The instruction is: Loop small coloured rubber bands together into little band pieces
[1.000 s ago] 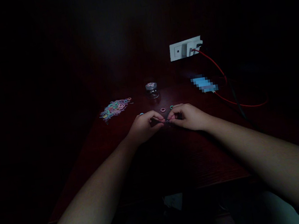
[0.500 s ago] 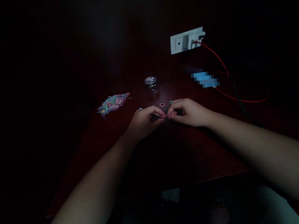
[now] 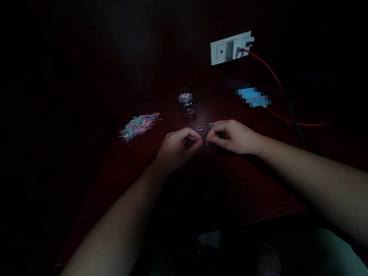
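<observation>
Over the dark red table [image 3: 193, 200], my left hand [image 3: 179, 148] has thumb and forefinger pinched together; whatever lies between those fingertips is too small to make out. Facing it across a narrow gap, my right hand [image 3: 232, 137] pinches a tiny purplish loop [image 3: 207, 143], which looks like a small rubber band. Just beyond the fingertips lies a pink ring-shaped band [image 3: 199, 128]. A green band [image 3: 210, 125] shows beside my right knuckles, partly covered. Behind my left hand, a pale band [image 3: 172, 133] is mostly hidden.
To the left spreads a pile of thin coloured rubber bands [image 3: 139, 127]. A small clear lidded jar [image 3: 186, 103] stands at the back. On the right are a blurred-out blue object [image 3: 252, 97], a red cable [image 3: 270, 68] and a wall socket [image 3: 221, 52] with a white plug.
My fingertips have drawn slightly apart, and the small purplish loop now shows at my right fingertips. The view has shifted a little; the other things lie as before.
</observation>
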The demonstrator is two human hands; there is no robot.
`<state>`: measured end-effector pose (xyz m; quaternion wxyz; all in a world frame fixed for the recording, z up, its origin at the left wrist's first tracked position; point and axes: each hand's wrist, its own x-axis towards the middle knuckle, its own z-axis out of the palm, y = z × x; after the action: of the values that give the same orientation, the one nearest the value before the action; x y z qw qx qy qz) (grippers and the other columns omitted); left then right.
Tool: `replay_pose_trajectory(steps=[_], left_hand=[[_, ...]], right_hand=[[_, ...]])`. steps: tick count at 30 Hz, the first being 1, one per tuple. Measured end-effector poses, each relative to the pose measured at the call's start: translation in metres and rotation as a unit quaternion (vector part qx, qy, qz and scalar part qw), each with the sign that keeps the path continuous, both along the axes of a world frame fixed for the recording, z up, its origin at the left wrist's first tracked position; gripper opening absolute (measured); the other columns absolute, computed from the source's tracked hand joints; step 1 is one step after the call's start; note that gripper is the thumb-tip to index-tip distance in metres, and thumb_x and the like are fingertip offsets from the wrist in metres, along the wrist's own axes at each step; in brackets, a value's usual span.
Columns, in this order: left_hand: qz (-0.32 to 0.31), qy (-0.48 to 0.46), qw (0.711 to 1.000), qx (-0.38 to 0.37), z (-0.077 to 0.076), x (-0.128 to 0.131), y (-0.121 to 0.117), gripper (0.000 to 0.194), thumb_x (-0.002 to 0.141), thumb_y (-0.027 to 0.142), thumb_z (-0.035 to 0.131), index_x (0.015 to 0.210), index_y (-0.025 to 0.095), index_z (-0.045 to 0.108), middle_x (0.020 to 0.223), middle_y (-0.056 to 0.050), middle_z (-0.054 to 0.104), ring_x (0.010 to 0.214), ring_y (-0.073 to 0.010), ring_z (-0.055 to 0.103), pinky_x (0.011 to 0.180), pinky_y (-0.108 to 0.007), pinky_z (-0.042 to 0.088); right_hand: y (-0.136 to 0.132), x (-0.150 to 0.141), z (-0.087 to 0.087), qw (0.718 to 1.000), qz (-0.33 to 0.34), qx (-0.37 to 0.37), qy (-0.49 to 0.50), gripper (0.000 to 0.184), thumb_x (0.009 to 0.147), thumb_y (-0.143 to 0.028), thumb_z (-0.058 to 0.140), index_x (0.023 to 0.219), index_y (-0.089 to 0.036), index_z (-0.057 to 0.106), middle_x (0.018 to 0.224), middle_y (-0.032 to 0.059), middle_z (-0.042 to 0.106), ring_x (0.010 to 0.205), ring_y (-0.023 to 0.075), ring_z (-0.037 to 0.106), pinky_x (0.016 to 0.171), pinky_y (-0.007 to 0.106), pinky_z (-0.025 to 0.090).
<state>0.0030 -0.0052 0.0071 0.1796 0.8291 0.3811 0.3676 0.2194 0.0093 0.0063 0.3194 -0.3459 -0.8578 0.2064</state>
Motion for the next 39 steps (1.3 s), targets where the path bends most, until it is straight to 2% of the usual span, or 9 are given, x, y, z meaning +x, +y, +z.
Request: replay_pose_trajectory(steps=[5, 11, 24, 39], left_hand=[[-0.016, 0.037, 0.999, 0.013, 0.0006, -0.0001, -0.0015, 0.022, 0.077, 0.030, 0.072, 0.096, 0.020, 0.068, 0.096, -0.004, 0.072, 0.084, -0.0164, 0.067, 0.076, -0.028, 0.050], [0.003, 0.053, 0.999, -0.011, 0.0020, 0.0039, -0.0021, 0.010, 0.081, 0.028, 0.066, 0.085, 0.021, 0.072, 0.082, -0.001, 0.074, 0.073, -0.0140, 0.067, 0.075, -0.028, 0.051], [0.038, 0.029, 0.999, -0.001, -0.0037, 0.0010, 0.0025, 0.010, 0.079, 0.024, 0.066, 0.084, 0.020, 0.074, 0.080, 0.000, 0.073, 0.067, -0.0122, 0.064, 0.068, -0.024, 0.050], [0.045, 0.026, 0.998, 0.022, 0.0001, 0.0023, -0.0010, 0.009, 0.079, 0.025, 0.067, 0.081, 0.020, 0.074, 0.078, -0.001, 0.074, 0.065, -0.0117, 0.064, 0.064, -0.024, 0.050]], right_hand=[[-0.0009, -0.0013, 0.0019, 1.000, -0.003, 0.001, 0.001, 0.014, 0.082, -0.022, 0.059, 0.082, -0.015, 0.070, 0.073, 0.0023, 0.061, 0.063, 0.0109, 0.053, 0.060, 0.023, 0.040], [-0.0029, -0.0015, 0.0039, 1.000, 0.003, 0.004, 0.008, 0.013, 0.082, -0.022, 0.059, 0.080, -0.015, 0.070, 0.074, 0.0032, 0.061, 0.066, 0.0120, 0.055, 0.062, 0.024, 0.042], [-0.0027, -0.0008, 0.0029, 0.999, 0.001, 0.030, 0.019, 0.012, 0.081, -0.019, 0.058, 0.082, -0.016, 0.069, 0.076, 0.0039, 0.062, 0.070, 0.0134, 0.057, 0.066, 0.025, 0.044], [-0.0061, -0.0010, 0.0056, 0.999, 0.027, 0.038, 0.007, 0.011, 0.081, -0.020, 0.058, 0.081, -0.015, 0.068, 0.073, 0.0029, 0.059, 0.066, 0.0120, 0.053, 0.063, 0.025, 0.041]])
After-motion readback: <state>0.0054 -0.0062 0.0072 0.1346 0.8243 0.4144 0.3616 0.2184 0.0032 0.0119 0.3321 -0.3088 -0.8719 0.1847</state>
